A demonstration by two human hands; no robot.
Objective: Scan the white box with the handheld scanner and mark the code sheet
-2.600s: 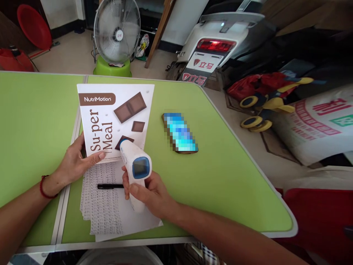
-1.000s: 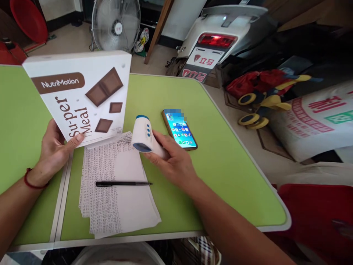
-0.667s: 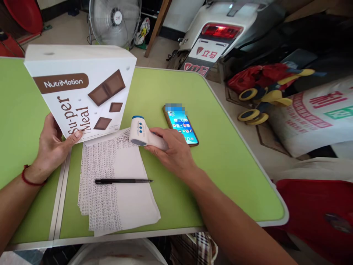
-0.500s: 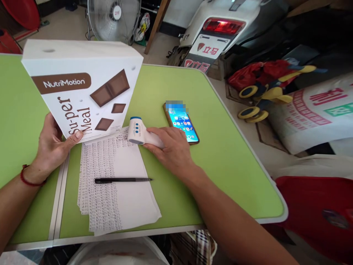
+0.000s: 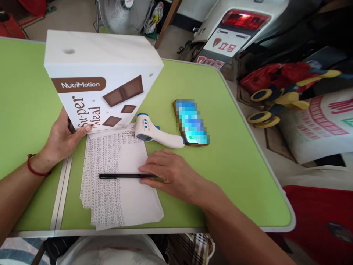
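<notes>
My left hand (image 5: 64, 134) grips the lower left edge of a white NutriMotion meal box (image 5: 91, 70), with the thumb on the printed front and the other fingers partly hidden behind. The box stands at the far end of some paper sheets (image 5: 134, 158) covered in rows of handwriting. A black pen (image 5: 118, 176) lies across these sheets. My right hand (image 5: 171, 173) has its thumb and forefinger on either side of the pen's right end. Beyond that hand, a white and blue infrared thermometer (image 5: 160, 136) rests on the table, its handle end against a phone (image 5: 193, 123).
The green table (image 5: 234, 176) has a metal seam at left and a pale raised rim. A scooter (image 5: 231, 40) and a fan (image 5: 124, 14) stand beyond it. On the right are a yellow-wheeled toy (image 5: 278, 101), a printed sack (image 5: 317, 121) and a red chair (image 5: 317, 206).
My right hand has let go of the thermometer and moved toward me to the pen. The left hand still holds the box, whose top now tips more into view.
</notes>
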